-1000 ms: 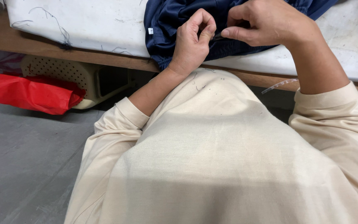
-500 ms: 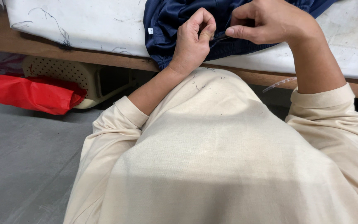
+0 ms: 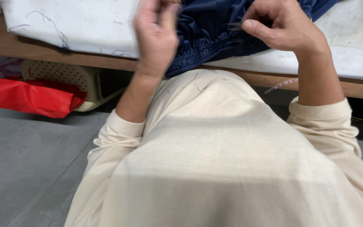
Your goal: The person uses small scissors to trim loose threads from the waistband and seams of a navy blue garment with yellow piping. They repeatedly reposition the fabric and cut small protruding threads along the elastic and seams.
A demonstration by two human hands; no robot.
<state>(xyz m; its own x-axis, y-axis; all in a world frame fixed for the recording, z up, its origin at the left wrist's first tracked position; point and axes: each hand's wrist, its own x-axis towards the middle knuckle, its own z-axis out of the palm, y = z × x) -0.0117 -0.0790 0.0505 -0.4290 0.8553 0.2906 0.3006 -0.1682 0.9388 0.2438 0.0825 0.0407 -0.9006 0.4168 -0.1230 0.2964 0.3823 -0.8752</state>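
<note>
Right hand point(image 3: 280, 29) pinching what looks like a small metal tool could snag the navy garment point(image 3: 215, 38) while the blurred left hand point(image 3: 156, 33), fingers loosely spread, leaves it slack on the bench point(image 3: 349, 50).

A garment workshop: a wooden table point(image 3: 248, 77) padded with a thread-strewn white cover point(image 3: 85, 29) carries navy fabric point(image 3: 209, 38), loose thread clippings cling to the worker's cream sweatshirt point(image 3: 215, 159), and a perforated plastic basket point(image 3: 64, 77) sits underneath on grey floor point(image 3: 26, 159).

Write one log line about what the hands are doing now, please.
left hand: blurred, beside navy garment | right hand: pinching small thin tool at garment | table: white top
</note>
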